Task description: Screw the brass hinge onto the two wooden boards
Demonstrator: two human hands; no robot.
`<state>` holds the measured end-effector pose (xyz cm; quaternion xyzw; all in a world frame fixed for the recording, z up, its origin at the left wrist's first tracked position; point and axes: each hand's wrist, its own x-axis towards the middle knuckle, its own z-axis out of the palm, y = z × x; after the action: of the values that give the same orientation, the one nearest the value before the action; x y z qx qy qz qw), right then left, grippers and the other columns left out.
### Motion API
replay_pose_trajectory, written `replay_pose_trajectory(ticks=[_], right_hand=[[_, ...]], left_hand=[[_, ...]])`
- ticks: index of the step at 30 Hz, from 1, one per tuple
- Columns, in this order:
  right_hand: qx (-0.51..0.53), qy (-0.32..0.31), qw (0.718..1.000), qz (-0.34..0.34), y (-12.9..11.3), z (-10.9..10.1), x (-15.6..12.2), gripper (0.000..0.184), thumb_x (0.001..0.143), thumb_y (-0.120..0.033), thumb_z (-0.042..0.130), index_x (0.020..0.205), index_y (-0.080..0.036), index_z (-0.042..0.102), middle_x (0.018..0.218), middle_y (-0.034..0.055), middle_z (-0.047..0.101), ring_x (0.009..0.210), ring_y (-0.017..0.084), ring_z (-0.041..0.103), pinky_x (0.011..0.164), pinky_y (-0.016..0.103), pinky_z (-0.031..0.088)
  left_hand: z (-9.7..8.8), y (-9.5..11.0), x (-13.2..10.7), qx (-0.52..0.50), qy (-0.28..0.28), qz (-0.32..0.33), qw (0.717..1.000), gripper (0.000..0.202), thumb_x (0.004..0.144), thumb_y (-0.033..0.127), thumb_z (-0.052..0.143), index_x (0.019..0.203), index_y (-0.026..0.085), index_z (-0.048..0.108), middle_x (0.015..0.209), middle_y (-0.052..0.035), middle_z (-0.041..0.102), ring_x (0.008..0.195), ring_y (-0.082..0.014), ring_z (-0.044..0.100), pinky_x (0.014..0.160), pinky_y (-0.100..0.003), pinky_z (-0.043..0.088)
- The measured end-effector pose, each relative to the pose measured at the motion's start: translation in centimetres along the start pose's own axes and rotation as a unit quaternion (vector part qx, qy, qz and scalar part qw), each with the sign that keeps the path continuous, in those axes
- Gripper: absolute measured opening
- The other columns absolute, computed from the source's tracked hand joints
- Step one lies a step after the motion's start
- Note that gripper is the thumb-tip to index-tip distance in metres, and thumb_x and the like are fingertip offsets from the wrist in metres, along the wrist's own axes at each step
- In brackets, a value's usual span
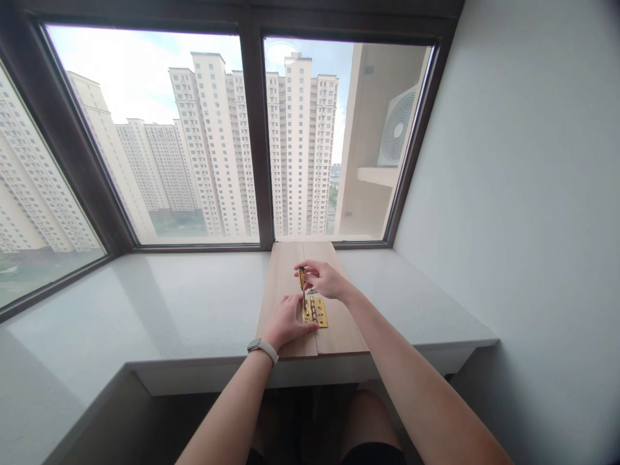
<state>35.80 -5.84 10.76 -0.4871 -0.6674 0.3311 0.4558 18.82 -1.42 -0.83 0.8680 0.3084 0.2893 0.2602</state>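
Observation:
Two wooden boards [290, 268] lie side by side on a white windowsill counter, running away from me. A brass hinge [317, 312] lies across their seam near the front. My right hand [325, 279] is closed round the handle of a small yellow and black screwdriver [302, 278], held upright with its tip on the hinge. My left hand [287, 319] rests on the left board, fingers curled and pressing against the hinge's left edge. A watch sits on my left wrist.
The white counter [184, 303] spreads wide to the left and ends at a front edge near my knees. A white wall [508, 194] stands close on the right. Dark-framed windows [254, 135] rise behind the boards.

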Motion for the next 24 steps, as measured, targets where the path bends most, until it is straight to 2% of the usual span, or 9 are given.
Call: replay_pose_trajectory(ticks=[8,14,16,18,21,24], right_hand=[[-0.051,0.08,0.995,-0.033,1.4,0.3,0.0,0.022,0.091,-0.023,0.054,0.109,-0.02,0.066,0.098,0.0049,0.074,0.06,0.011,0.067,0.066,0.027,0.058],[-0.13,0.189,0.973,-0.03,1.4,1.6,-0.8,0.02,0.089,-0.026,0.058,0.107,-0.022,0.066,0.092,0.0037,0.074,0.057,0.013,0.066,0.062,0.027,0.055],[-0.14,0.198,0.97,-0.03,1.4,1.7,-0.9,0.018,0.089,-0.028,0.06,0.106,-0.023,0.065,0.093,0.0039,0.074,0.058,0.013,0.066,0.061,0.026,0.054],[-0.116,0.169,0.978,-0.028,1.2,1.5,-0.9,0.018,0.089,-0.029,0.061,0.105,-0.022,0.064,0.096,0.0043,0.074,0.06,0.013,0.066,0.06,0.026,0.054],[-0.036,0.064,0.997,-0.02,0.6,0.6,-0.5,0.022,0.089,-0.029,0.062,0.11,-0.02,0.062,0.103,0.0067,0.074,0.066,0.013,0.066,0.063,0.027,0.057],[0.001,-0.033,0.999,-0.008,0.0,-0.4,0.0,0.028,0.089,-0.028,0.063,0.116,-0.019,0.065,0.105,0.0088,0.074,0.07,0.012,0.065,0.067,0.029,0.057]], left_hand=[[0.1,-0.5,0.1,0.004,-0.002,0.011,1.0,0.077,0.064,0.06,0.083,0.127,0.027,0.056,0.124,-0.0084,0.062,0.121,-0.0321,0.052,0.097,-0.043,0.044],[0.3,-0.7,0.2,0.003,-0.001,0.022,1.0,0.077,0.064,0.061,0.083,0.128,0.026,0.055,0.125,-0.0091,0.062,0.122,-0.0321,0.052,0.098,-0.042,0.044],[0.3,-0.7,0.2,0.003,-0.001,0.021,1.0,0.076,0.064,0.06,0.083,0.127,0.027,0.056,0.126,-0.0087,0.062,0.123,-0.0324,0.052,0.098,-0.042,0.044],[0.2,-0.7,0.1,0.004,0.001,0.017,1.0,0.076,0.064,0.06,0.083,0.127,0.027,0.056,0.125,-0.0083,0.062,0.122,-0.0327,0.052,0.098,-0.042,0.044],[0.2,-0.6,0.2,0.006,0.005,0.012,1.0,0.077,0.064,0.06,0.083,0.128,0.027,0.055,0.124,-0.008,0.063,0.121,-0.033,0.053,0.097,-0.043,0.044],[0.2,-0.6,0.2,0.008,0.004,0.01,1.0,0.077,0.064,0.059,0.083,0.128,0.027,0.055,0.123,-0.008,0.063,0.121,-0.0329,0.053,0.096,-0.042,0.045]])
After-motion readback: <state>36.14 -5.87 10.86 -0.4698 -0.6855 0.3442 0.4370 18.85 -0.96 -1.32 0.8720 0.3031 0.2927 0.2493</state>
